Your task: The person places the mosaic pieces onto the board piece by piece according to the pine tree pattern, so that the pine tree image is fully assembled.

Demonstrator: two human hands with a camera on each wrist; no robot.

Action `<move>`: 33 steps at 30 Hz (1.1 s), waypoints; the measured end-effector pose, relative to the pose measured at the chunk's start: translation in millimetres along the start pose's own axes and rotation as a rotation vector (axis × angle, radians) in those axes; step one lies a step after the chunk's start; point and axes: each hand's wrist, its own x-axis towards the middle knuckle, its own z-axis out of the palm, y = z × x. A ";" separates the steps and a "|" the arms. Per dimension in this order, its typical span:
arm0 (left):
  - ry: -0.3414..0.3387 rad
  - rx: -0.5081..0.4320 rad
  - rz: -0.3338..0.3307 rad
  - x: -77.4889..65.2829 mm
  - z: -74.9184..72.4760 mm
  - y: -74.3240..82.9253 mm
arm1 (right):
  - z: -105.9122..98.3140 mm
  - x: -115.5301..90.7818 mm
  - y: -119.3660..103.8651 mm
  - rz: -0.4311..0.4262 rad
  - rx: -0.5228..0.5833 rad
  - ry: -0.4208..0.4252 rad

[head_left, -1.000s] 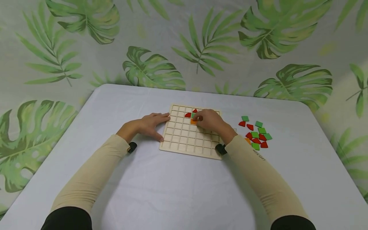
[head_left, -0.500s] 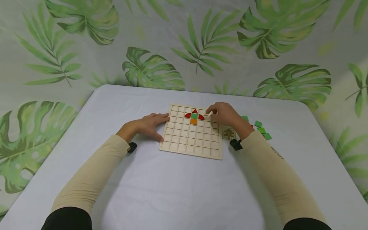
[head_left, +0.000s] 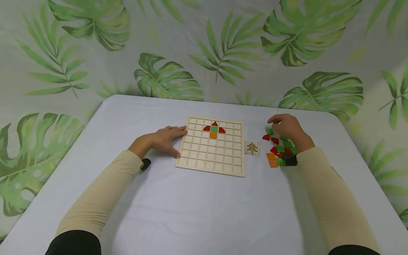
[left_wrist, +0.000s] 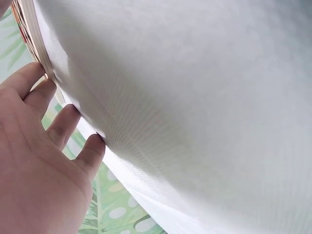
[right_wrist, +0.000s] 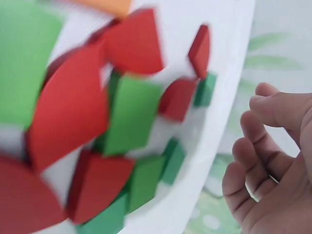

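A pale wooden grid board (head_left: 210, 159) lies mid-table. Near its top sit a green square tile (head_left: 214, 129), an orange square tile (head_left: 213, 135) below it, a small red triangle above and a red curved-edge tile (head_left: 221, 130) on either side. My left hand (head_left: 164, 139) rests at the board's left edge, fingers spread. The left wrist view shows the fingertips (left_wrist: 90, 148) low on the white cloth beside the board edge. My right hand (head_left: 288, 128) hovers over loose tiles at the right, its fingers loosely bent with nothing between them in the right wrist view.
Loose green squares, red curved-edge tiles (right_wrist: 70, 112) and orange tiles (head_left: 272, 160) form a scattered pile. Between pile and board lies a small card (head_left: 252, 148) with a tree-like pattern. A leaf-print cloth (head_left: 172, 78) hangs behind the white table (head_left: 204, 209).
My right hand has moved from the board rightward to the loose tiles. A red tile now shows on the board's right side of the green square. My left hand has stayed in place.
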 end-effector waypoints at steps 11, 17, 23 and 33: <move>0.000 -0.004 -0.015 -0.2 2.2 -1.2 | 9.0 4.8 22.6 0.039 -0.051 -0.055; 0.005 0.005 -0.011 1.0 2.8 -2.2 | 10.1 3.6 23.6 -0.007 -0.062 -0.089; 0.008 -0.005 -0.017 0.7 1.8 -2.3 | 8.3 3.0 20.3 -0.016 -0.064 -0.103; 0.014 0.001 0.002 0.5 2.5 -3.5 | 8.6 4.8 18.9 -0.009 -0.120 -0.127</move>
